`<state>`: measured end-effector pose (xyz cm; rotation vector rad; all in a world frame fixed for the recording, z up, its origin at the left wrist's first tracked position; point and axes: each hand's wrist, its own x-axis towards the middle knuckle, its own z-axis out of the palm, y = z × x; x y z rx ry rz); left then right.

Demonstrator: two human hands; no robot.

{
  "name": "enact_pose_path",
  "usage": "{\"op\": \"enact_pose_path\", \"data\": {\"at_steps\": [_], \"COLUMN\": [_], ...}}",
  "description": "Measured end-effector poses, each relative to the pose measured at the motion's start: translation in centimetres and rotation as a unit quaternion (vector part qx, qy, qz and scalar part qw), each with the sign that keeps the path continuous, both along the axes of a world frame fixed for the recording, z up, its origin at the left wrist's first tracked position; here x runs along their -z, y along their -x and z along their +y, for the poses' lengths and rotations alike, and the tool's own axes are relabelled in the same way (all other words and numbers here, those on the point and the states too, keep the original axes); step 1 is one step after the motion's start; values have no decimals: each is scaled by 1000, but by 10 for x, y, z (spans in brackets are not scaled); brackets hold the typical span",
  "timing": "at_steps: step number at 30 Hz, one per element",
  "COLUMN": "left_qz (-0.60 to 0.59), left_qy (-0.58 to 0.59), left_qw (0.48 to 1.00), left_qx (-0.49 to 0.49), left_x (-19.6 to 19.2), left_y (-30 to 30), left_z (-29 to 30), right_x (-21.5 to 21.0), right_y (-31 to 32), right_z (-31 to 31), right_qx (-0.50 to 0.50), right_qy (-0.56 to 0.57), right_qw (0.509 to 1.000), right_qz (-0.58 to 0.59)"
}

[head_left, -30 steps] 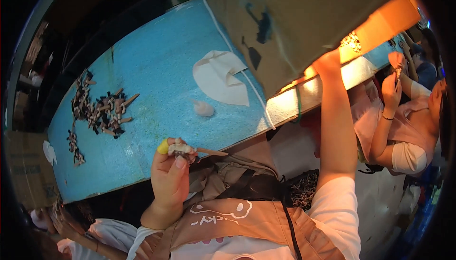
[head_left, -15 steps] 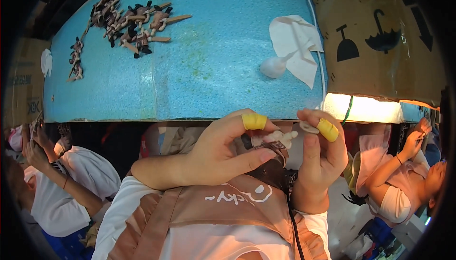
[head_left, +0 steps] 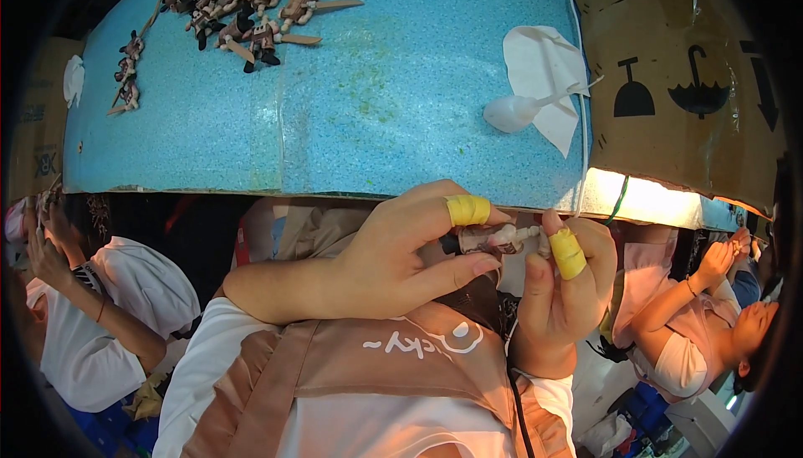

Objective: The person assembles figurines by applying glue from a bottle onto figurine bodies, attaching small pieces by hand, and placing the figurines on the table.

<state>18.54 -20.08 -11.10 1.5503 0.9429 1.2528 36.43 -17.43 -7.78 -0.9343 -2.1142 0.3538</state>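
Two hands work close together above the brown apron [head_left: 376,370]: left hand [head_left: 389,253] grasps a small figurine [head_left: 485,240], thumb against taped forefinger; right hand [head_left: 573,282], fingers curled, pinches a small pale piece [head_left: 544,245] at the figurine's end, exact contact unclear. Figurine sits by the blue tabletop's [head_left: 401,123] near edge. Farther out: figurine pile [head_left: 263,35] upper left, white squeeze bottle [head_left: 508,112] upper right, cardboard box [head_left: 661,31] beyond.

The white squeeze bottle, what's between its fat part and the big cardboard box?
The head view shows a white sheet and a white cord between the body of the squeeze bottle and the cardboard box.
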Motion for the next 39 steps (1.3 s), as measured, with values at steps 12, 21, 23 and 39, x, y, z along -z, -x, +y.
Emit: {"op": "enact_pose_path", "data": {"at_steps": [12,21,23,39], "left_qz": [3,25,25,-8], "left_qy": [36,27,30,0], "left_qw": [999,999,998,999], "left_qx": [29,39,40,51], "left_x": [1,-3,-4,-1], "left_y": [0,0,0,6], "left_z": [2,4,4,9], "right_x": [3,2,5,18], "right_y": [0,-7,-4,4], "right_z": [-1,5,1,-5], "right_qx": [-18,-25,-20,-29], "right_qy": [131,117,36,60], "right_qw": [989,989,998,988], "right_qz": [58,90,49,136]}}
